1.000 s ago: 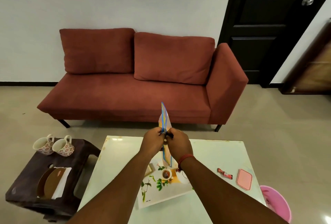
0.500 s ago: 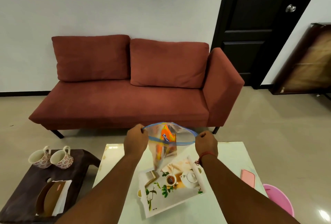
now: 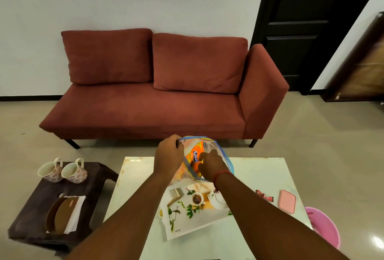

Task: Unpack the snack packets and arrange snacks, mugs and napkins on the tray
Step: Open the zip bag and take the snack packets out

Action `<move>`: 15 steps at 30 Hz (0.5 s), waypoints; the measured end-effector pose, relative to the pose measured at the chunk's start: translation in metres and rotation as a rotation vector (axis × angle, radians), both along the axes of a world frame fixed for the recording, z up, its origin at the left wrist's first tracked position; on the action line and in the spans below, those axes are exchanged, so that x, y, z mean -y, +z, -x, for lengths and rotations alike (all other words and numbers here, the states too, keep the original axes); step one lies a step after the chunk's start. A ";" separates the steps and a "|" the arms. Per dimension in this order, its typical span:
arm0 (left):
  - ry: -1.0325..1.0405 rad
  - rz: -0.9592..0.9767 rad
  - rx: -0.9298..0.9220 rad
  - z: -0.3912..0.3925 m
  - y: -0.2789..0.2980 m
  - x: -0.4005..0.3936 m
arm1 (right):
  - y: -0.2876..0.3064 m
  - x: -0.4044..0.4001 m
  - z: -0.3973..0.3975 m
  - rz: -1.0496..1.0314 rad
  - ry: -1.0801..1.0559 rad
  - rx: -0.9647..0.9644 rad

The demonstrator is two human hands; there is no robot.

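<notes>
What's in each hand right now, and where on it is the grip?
The left hand grips the clear zip bag at its opened top edge. The right hand reaches into the bag at the orange snack packet; its grip there cannot be told.

Single head view, looking forward-down over table (image 3: pixel 259 168), sofa (image 3: pixel 158 102) beyond.

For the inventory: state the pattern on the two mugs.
White with small red floral print, on both mugs; head view shows it.

Two floral mugs (image 3: pixel 62 171) sitting together, one zip bag (image 3: pixel 207 156) holding one orange snack packet (image 3: pixel 194 155), one printed tray (image 3: pixel 195 214) lying flat, one pink case (image 3: pixel 287 201) resting
</notes>
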State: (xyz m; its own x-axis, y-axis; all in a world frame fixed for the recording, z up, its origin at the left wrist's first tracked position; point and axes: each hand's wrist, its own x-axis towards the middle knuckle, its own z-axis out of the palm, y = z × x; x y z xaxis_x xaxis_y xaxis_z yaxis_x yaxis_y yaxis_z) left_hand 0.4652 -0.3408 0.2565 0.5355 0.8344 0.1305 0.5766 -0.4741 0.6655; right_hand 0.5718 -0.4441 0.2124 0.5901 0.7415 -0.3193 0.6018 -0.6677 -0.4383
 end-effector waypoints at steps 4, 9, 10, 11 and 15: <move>-0.004 -0.056 -0.003 0.000 -0.001 0.015 | -0.013 0.006 -0.012 0.054 -0.003 -0.166; 0.058 -0.054 -0.058 0.005 -0.013 0.028 | -0.020 0.013 -0.009 -0.013 0.042 -0.124; 0.072 -0.048 -0.072 0.007 -0.016 0.029 | -0.018 0.013 -0.006 -0.021 0.069 -0.095; 0.095 -0.044 -0.087 0.009 -0.020 0.029 | -0.018 0.012 -0.003 -0.023 0.117 -0.065; 0.182 -0.035 -0.149 0.020 -0.038 0.026 | -0.010 0.011 0.007 -0.069 0.345 0.069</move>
